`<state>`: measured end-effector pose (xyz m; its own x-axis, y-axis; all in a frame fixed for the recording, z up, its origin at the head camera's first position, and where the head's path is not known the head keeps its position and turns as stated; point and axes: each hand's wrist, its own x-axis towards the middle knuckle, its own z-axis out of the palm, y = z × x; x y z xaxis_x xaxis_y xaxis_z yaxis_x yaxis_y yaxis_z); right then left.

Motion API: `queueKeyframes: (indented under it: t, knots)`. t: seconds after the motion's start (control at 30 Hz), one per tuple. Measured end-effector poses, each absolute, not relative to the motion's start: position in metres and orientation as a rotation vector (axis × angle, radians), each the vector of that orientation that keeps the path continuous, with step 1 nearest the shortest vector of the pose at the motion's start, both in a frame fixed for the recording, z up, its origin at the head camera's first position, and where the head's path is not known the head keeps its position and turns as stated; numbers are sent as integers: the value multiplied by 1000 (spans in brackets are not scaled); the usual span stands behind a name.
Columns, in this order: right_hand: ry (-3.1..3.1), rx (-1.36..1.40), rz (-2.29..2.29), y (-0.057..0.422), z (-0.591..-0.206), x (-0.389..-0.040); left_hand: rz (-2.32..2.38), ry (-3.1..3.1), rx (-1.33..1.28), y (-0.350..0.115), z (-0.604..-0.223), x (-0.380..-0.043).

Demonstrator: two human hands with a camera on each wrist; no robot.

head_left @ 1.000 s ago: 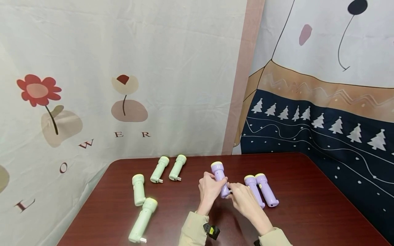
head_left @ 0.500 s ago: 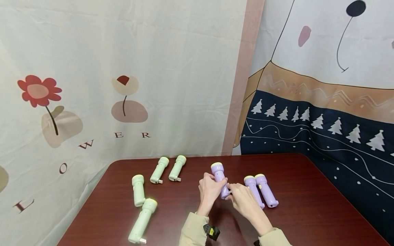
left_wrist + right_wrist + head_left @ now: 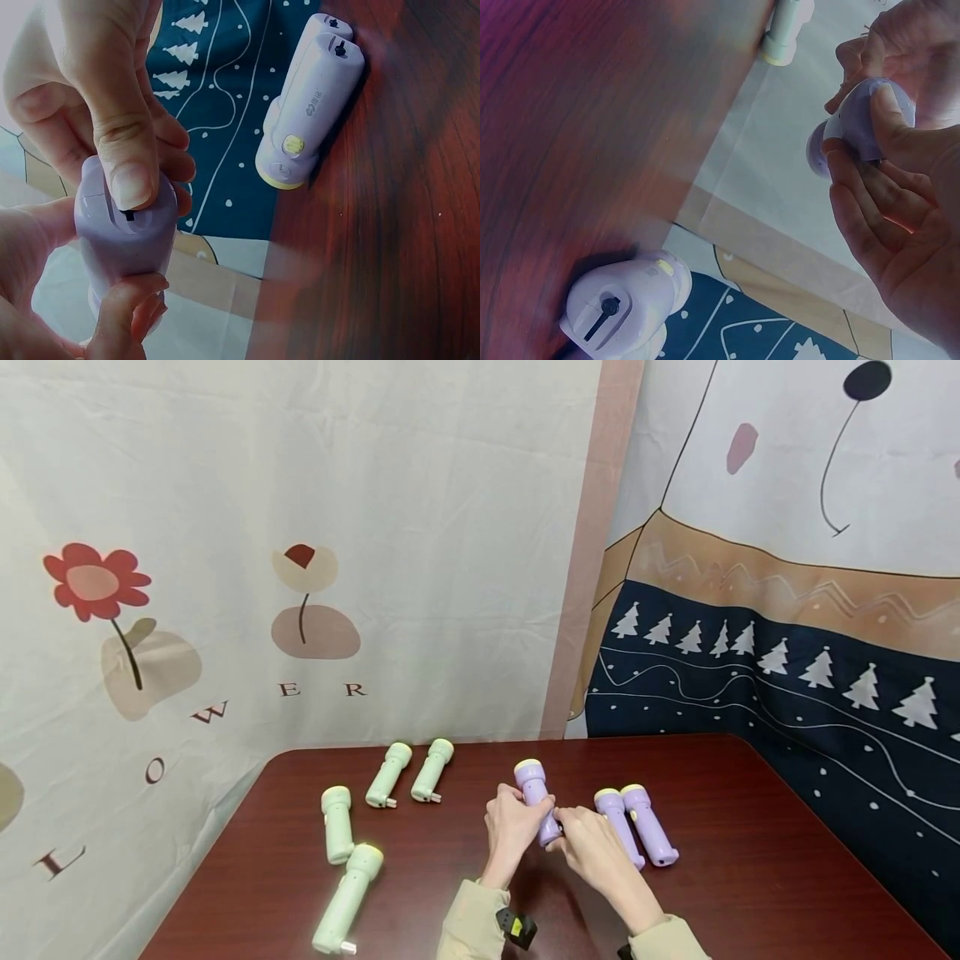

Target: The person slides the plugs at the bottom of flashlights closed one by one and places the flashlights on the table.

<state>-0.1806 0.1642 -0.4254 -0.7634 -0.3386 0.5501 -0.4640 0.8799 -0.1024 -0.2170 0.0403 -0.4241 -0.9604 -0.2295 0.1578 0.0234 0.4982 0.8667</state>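
A purple flashlight [image 3: 532, 785] with a pale yellow lens rim is held above the table, head pointing away and tail toward me. My left hand [image 3: 512, 828] grips its body, thumb along one side. My right hand [image 3: 597, 852] pinches the tail end. In the left wrist view, the right thumb [image 3: 132, 180] presses on the recessed slot at the tail, where a small black part shows just below the nail. The right wrist view shows that thumb on the purple tail [image 3: 862, 124], with the other fingers beneath. Two more purple flashlights [image 3: 651, 827] lie side by side just right of my right hand.
Several pale green flashlights lie on the left half of the dark red table [image 3: 750, 893]: two at the back [image 3: 432, 770], others nearer [image 3: 348, 897], some with metal prongs sticking out. Printed cloths [image 3: 450, 568] hang right behind the table.
A small pale prong that stuck out beside the right fingertips is gone from view; a dark spot shows there now. The flashlight has dipped very slightly. Both hands keep their place.
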Motion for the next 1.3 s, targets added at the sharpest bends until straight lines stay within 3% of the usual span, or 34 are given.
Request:
queueKeyframes:
  t: [0.53, 1.0, 1.3]
  knots:
    - [-2550, 562, 334, 166, -427, -182, -1434, -2524, 169, 42, -426, -217]
    - [-2808, 497, 679, 182, -424, -187, -1432, -2617, 91, 35, -431, -223]
    - [-2862, 256, 748, 213, -417, -194, -1461, -2632, 55, 32, -428, -221]
